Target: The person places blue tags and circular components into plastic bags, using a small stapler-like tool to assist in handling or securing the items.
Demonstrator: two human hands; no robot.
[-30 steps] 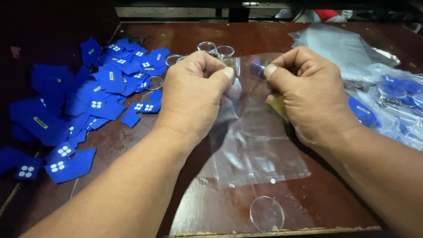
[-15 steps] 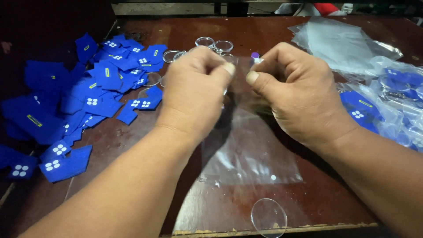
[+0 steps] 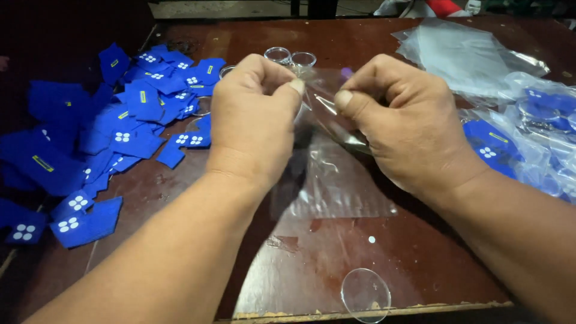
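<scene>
While my left hand (image 3: 255,117) and my right hand (image 3: 402,123) each pinch the top edge of a clear plastic bag (image 3: 333,174), the bag hangs between them above the middle of the wooden table (image 3: 360,42). Blue fabric patches (image 3: 114,138) lie heaped toward the left edge, bagged patches (image 3: 528,138) at the right edge, and a clear round disc (image 3: 365,295) rests at the near edge.

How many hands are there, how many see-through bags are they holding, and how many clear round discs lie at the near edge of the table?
Hands: 2, the left hand and the right hand
Held clear bag: 1
Near-edge clear round disc: 1
Total: 4
</scene>
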